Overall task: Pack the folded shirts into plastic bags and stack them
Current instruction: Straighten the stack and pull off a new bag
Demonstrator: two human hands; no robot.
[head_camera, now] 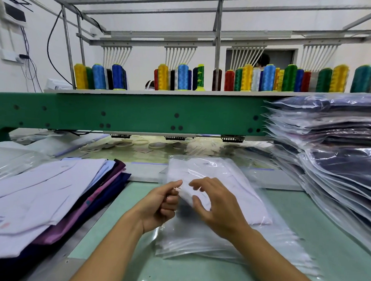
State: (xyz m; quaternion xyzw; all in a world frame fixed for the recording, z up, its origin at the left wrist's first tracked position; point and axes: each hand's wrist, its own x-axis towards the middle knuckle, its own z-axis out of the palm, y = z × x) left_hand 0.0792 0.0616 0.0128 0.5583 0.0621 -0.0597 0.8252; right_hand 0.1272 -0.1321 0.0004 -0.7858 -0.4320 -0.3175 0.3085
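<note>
A folded white shirt lies inside a clear plastic bag on the green table in front of me. My left hand pinches a small white strip at the bag's near flap, with its fingers curled. Just to its right, my right hand hovers over the bag with fingers spread and relaxed, fingertips near the flap. To the left, a pile of folded shirts has a white one on top and purple and navy ones beneath. A tall stack of bagged shirts stands at the right.
A green embroidery machine beam crosses behind the table, with coloured thread cones on the shelf above. Loose plastic bags lie at the far left. Bare green table shows near me, between my forearms.
</note>
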